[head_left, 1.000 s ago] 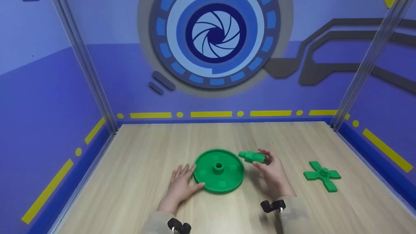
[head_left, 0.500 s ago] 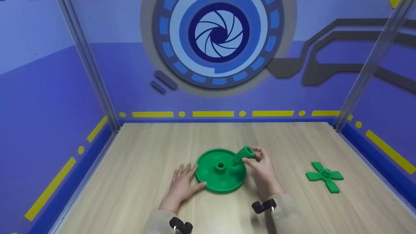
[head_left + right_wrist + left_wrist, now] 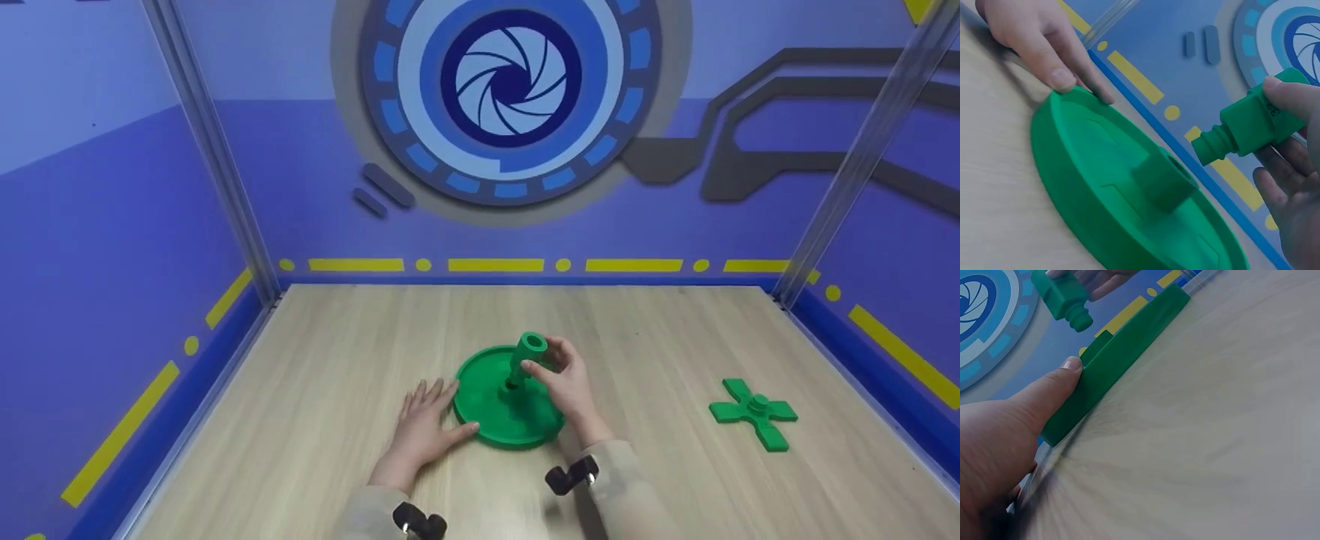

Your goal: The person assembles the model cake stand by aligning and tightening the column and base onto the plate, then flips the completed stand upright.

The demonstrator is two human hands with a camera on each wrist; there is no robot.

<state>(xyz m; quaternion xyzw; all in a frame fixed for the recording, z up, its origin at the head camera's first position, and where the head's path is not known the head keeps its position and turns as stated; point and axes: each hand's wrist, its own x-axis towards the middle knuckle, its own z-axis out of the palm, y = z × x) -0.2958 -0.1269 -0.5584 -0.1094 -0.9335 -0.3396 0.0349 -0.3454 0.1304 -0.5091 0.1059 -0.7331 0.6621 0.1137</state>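
Over the past second, the right hand (image 3: pixel 566 382) has carried the green, plastic-looking stepped peg (image 3: pixel 529 350) from just outside the rim of the round green dish (image 3: pixel 480 412), near 2 o'clock, to above its middle; the left hand (image 3: pixel 421 431) keeps its place at the rim. Right thumb and fingers curl round the wide, hollow end, pinching it from the 3 o'clock side. Hollow end uppermost, the peg leans slightly toward 1 o'clock. Its narrow ringed tip points down at the raised tubular green hub (image 3: pixel 1162 183) in the dish's centre, and the right wrist view shows a gap between the two. Dark markings on the peg's side are too small to read.

Spread and mostly straight, the left fingers touch the rim around 9 o'clock, and the left thumb rests on it near 8 o'clock. The dish lies flat on the pale wood-grain surface (image 3: pixel 360 360). Well apart, at the dish's 3 o'clock, lies a flat green four-armed cross (image 3: pixel 754 411) with a round stud at its middle. At 12 o'clock stands a blue-violet printed wall (image 3: pixel 285 180) bearing a round aperture emblem (image 3: pixel 510 82).
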